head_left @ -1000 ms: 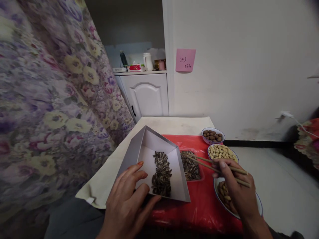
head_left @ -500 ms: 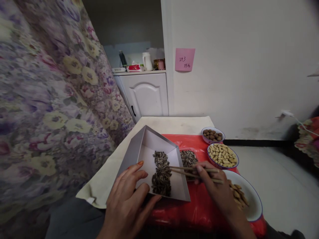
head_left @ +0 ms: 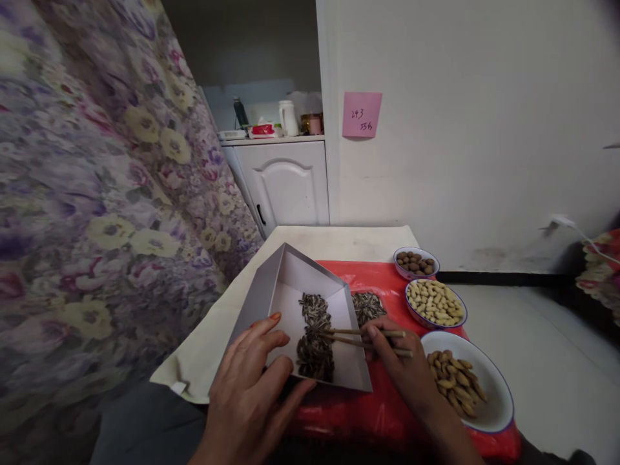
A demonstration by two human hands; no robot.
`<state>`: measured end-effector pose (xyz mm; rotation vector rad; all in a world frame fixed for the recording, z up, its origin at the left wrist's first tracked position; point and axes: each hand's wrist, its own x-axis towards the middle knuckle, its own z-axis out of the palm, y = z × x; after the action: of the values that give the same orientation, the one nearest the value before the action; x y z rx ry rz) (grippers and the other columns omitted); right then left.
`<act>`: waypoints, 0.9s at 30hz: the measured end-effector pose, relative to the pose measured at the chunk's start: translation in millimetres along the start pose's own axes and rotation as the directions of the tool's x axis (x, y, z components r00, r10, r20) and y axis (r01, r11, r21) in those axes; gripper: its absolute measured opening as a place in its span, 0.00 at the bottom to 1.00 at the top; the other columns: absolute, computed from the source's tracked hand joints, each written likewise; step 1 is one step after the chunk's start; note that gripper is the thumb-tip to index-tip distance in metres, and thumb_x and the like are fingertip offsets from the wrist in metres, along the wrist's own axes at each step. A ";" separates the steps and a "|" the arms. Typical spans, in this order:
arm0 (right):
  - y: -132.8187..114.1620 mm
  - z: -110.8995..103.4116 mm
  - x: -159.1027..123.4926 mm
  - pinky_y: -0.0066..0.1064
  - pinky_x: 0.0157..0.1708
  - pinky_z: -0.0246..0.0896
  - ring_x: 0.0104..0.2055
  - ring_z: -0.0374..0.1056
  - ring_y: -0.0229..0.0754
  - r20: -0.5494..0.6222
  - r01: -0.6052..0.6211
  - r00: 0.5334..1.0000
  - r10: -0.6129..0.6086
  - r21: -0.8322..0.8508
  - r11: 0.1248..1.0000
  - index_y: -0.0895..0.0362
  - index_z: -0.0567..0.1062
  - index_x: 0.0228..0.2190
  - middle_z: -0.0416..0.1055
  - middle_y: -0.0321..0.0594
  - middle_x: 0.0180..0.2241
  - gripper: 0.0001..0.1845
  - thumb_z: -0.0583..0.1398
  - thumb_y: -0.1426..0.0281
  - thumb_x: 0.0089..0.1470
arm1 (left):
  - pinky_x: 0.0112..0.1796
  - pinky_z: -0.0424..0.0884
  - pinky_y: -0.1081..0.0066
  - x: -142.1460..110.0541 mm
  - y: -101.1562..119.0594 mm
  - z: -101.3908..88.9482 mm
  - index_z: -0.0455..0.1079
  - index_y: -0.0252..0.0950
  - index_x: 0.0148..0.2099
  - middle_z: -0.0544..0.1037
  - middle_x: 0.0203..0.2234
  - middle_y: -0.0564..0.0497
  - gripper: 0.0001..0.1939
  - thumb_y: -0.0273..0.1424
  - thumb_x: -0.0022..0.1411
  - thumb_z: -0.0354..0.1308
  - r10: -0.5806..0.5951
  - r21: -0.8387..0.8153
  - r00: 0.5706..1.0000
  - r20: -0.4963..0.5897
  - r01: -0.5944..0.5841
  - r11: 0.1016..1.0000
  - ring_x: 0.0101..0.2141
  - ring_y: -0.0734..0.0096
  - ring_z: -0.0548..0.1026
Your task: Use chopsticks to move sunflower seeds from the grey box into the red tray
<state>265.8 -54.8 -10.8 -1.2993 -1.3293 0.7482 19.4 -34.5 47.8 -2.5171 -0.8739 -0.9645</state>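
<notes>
A grey, slant-sided cardboard box [head_left: 278,284] with a pale inside stands tilted near me. Inside it lies a strip of striped sunflower seeds [head_left: 314,313], darker and more heaped toward the front edge. My left hand [head_left: 254,378] grips the box's near left corner, fingers over the side and thumb along the front edge. In my right hand [head_left: 397,361] is a pair of chopsticks [head_left: 349,339], held closed, with their tips among the seeds. More sunflower seeds [head_left: 368,307] lie just right of the box, partly hidden by its wall.
On the red covering [head_left: 339,420], along the right, stand a bowl of brown nuts [head_left: 414,262], a bowl of peanuts [head_left: 436,303] and a larger bowl of long tan nuts [head_left: 498,387]. A cream cloth [head_left: 349,239] lies underneath. A floral curtain [head_left: 121,194] hangs at left.
My right hand and the chopsticks have shifted left, their tips deeper into the seeds. More of the tan nuts shows. My left hand and the box stay put.
</notes>
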 end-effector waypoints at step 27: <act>3.4 -24.0 1.1 0.31 0.30 0.65 0.27 0.73 0.45 -0.043 -0.084 0.995 0.086 0.043 0.996 0.56 0.78 0.40 0.75 0.37 0.22 0.19 0.55 0.56 0.62 | 0.51 0.66 0.50 0.0 0.0 1.4 0.65 0.37 0.34 0.71 0.44 0.44 0.09 0.30 0.58 0.64 -0.006 -0.002 1.000 0.004 0.006 1.000 0.56 0.48 0.66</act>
<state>289.6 -58.7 -8.4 -1.3390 -1.2228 0.7968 20.1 -33.8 46.8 -2.5203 -0.8827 -0.9621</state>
